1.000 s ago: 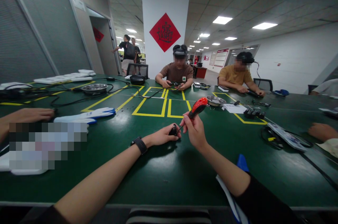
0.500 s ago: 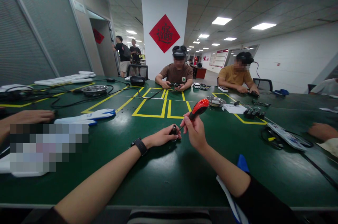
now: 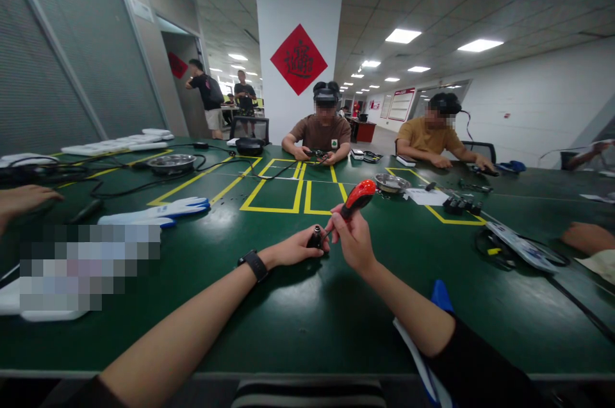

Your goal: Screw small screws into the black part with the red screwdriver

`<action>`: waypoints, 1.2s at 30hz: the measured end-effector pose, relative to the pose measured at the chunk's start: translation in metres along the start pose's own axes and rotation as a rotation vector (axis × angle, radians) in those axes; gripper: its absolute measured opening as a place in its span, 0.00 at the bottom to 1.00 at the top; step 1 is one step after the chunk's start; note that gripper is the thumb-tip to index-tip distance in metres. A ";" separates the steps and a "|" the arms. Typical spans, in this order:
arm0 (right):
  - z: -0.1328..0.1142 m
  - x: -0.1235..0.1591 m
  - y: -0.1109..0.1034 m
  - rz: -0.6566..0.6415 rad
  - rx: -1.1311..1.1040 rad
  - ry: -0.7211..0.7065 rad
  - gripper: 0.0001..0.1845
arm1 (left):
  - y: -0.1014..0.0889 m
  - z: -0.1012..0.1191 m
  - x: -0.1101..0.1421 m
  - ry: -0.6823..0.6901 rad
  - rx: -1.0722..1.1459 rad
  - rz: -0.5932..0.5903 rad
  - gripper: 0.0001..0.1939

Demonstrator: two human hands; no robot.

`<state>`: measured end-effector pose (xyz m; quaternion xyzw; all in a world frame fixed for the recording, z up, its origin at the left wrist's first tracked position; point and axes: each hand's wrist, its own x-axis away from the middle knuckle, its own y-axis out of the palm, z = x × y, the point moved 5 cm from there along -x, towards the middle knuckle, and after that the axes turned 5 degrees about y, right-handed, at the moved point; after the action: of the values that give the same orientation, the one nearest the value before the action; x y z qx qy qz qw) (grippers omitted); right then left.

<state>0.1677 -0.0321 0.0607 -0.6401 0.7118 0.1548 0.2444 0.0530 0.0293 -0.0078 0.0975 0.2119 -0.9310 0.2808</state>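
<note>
My right hand (image 3: pixel 354 238) is closed round a screwdriver (image 3: pixel 359 196) with a red and black handle, tilted so that its thin shaft points down and left. Facing it, my left hand (image 3: pixel 295 248) grips a small black cylindrical part (image 3: pixel 315 236) with a shiny metal ring at its top. The shaft's tip meets the side of this part or ends right beside it; the fingers hide the exact contact. Both hands are close together, low over the green table (image 3: pixel 288 312). A dark watch (image 3: pixel 253 265) is on my left wrist.
White and blue gloves (image 3: pixel 158 209) lie to the left, near another person's hand (image 3: pixel 29 200). Metal bowls (image 3: pixel 172 163) (image 3: pixel 391 183), black clips (image 3: pixel 462 205) and a power strip (image 3: pixel 521 248) sit around the table. Two people work across from me.
My hands and the screwdriver stay almost in place, with only a slight shift. At the left, the other person's hand has drawn back leftward, uncovering a dark object.
</note>
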 end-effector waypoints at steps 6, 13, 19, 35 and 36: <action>0.001 0.000 0.001 -0.004 -0.017 -0.004 0.09 | 0.000 -0.004 -0.001 -0.004 0.010 -0.004 0.15; 0.002 0.000 0.001 -0.004 -0.015 0.000 0.09 | -0.001 0.002 0.000 -0.039 0.028 0.032 0.11; -0.004 -0.003 -0.004 0.062 0.010 -0.091 0.05 | -0.001 0.002 0.000 -0.049 0.031 0.047 0.09; -0.006 -0.013 0.000 -0.048 -0.386 0.056 0.15 | 0.001 0.010 0.002 -0.072 0.053 0.053 0.10; -0.006 -0.013 0.000 -0.061 -0.405 0.062 0.13 | 0.001 0.011 0.002 -0.074 0.047 0.052 0.10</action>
<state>0.1674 -0.0243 0.0727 -0.7018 0.6536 0.2674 0.0934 0.0511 0.0228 0.0007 0.0750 0.1767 -0.9311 0.3101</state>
